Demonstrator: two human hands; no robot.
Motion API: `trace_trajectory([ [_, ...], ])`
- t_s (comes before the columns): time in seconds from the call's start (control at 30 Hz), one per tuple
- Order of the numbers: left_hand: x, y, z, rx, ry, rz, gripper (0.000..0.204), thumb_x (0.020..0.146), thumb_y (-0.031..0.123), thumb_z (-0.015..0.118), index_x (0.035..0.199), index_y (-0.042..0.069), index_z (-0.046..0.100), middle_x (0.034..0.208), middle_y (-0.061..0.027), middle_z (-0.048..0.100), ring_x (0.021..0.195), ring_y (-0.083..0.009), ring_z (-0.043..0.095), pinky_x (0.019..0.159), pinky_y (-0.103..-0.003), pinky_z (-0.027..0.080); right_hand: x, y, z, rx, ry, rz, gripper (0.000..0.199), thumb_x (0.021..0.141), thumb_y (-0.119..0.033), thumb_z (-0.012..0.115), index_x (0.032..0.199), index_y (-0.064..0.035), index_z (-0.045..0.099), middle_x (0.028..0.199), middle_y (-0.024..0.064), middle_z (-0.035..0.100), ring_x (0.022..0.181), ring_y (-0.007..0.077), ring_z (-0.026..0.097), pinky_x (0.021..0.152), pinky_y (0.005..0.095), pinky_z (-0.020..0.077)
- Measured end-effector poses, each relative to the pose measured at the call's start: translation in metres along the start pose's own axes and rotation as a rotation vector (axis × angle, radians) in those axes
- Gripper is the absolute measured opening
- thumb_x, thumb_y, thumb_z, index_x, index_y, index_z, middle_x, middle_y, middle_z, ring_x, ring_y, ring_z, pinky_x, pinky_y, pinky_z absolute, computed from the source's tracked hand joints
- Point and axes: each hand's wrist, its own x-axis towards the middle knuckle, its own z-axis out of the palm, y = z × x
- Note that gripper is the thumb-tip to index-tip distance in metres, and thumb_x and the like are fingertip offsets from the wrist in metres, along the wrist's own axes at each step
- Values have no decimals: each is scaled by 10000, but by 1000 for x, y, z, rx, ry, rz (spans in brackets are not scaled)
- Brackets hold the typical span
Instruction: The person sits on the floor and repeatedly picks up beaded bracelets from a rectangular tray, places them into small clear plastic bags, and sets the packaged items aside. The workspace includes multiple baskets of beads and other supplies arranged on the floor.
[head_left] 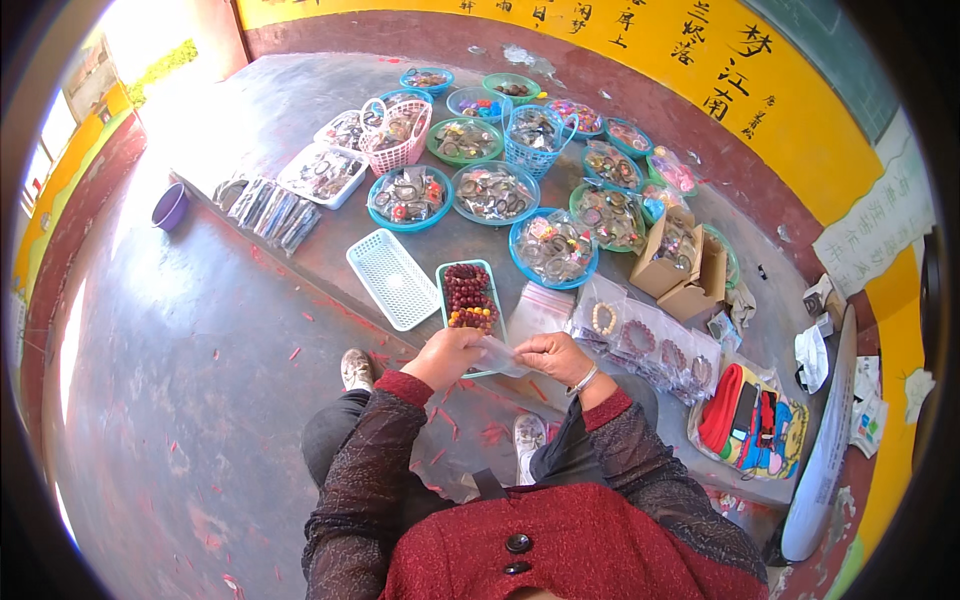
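A small see-through plastic bag (497, 355) is stretched between my two hands in front of my knees. My left hand (447, 357) pinches one side of it, and my right hand (556, 360), with a bracelet on the wrist, pinches the other. Whether anything is inside the bag I cannot tell. Just beyond my hands stands a pale green tray (499, 308). Dark red bead bracelets (465, 285) lie in it, with some orange-yellow beads (470, 318) at the near end. My hands partly hide the tray's near end.
Left of the tray sits a white perforated basket (390, 280). Several basins of bagged bracelets (555, 245) fill the raised floor ahead. To the right are bagged bead bracelets (637, 338), a cardboard box (690, 290) and a colourful bag (755, 425). A purple basin (170, 207) stands far left.
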Motion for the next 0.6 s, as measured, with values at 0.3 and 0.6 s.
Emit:
trace_trajectory([
  [0.3,-6,9,22,146,558,141,220,774,225,611,897,42,618,813,-119,624,771,-297,591,689,-359,466,5,5,5,12,277,30,79,744,-84,684,779,-20,655,656,-39,586,579,20,476,533,174,365],
  [0.6,-1,5,36,-95,333,-4,291,800,269,591,823,-19,625,726,-135,620,677,-221,600,620,-331,462,5,9,33,-613,324,-311,102,733,-125,653,788,-44,624,727,67,587,669,209,561,602,295,447],
])
